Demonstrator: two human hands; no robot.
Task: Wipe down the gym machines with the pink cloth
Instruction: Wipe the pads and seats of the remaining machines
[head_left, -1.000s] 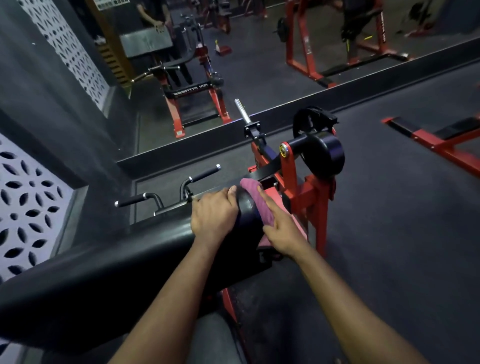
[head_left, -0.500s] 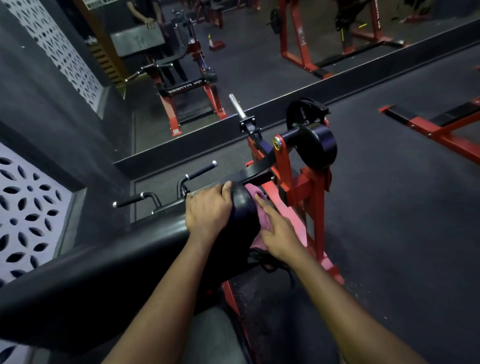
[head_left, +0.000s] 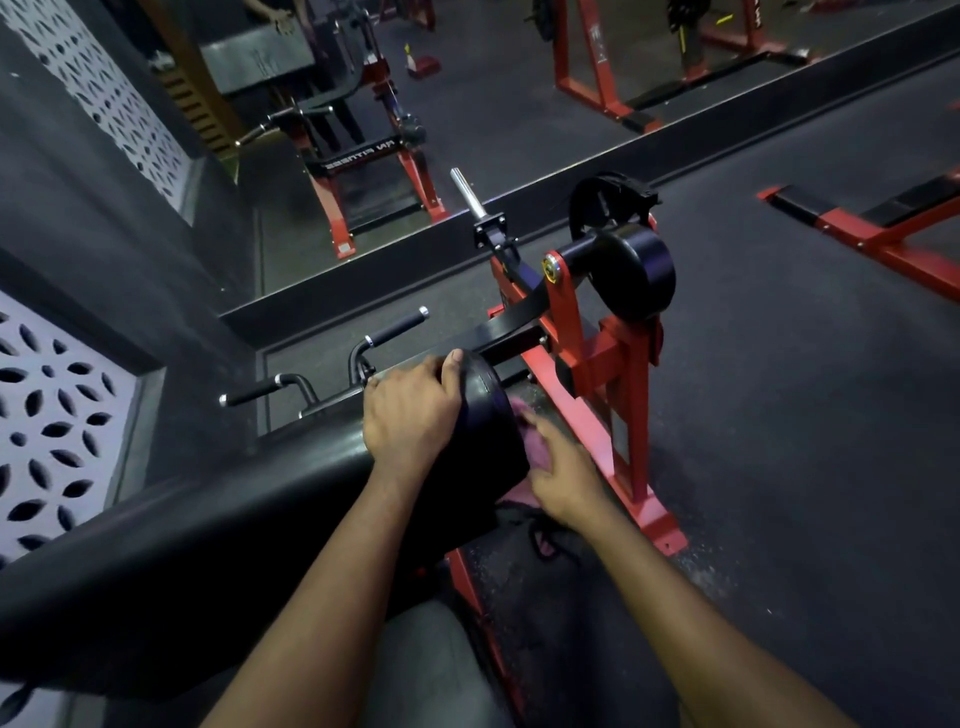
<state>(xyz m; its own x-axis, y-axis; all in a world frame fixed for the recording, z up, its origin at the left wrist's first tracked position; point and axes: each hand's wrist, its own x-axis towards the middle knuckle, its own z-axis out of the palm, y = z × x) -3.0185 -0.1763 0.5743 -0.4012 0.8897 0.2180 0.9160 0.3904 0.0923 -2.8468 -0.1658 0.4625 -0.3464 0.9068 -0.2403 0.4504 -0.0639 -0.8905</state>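
At the end of the long black pad (head_left: 234, 519), the left hand (head_left: 410, 415) grips the rounded edge, with its fingers curled over the top and its thumb hooked over the rim. The right hand (head_left: 561, 478) holds the pink cloth (head_left: 527, 441) with bent fingers and presses it against the lower right of the pad's end face. Most of the cloth is hidden under that hand, and a small fold shows below it.

A second ago the cloth lay high on the pad's end, close beside the left thumb. It now sits lower, and the right hand has dropped with it. The left hand has kept the same grip.

There are two hands and one cloth. Two black handles with silver tips stick out beyond the pad, one nearer (head_left: 260, 392) and one farther (head_left: 395, 327). The machine's red frame (head_left: 623, 374) stands just right of the hands. It carries one round black roller (head_left: 631, 270) and one silver bar (head_left: 465, 192) that points up and away.

One low red and black bench (head_left: 883, 228) lies on the dark floor (head_left: 805, 467), well apart to the right. A mirror (head_left: 519, 104) runs along the far wall and reflects more red machines. Two pale cut-out panels are on the left wall, one near (head_left: 52, 426) and one farther (head_left: 104, 88).
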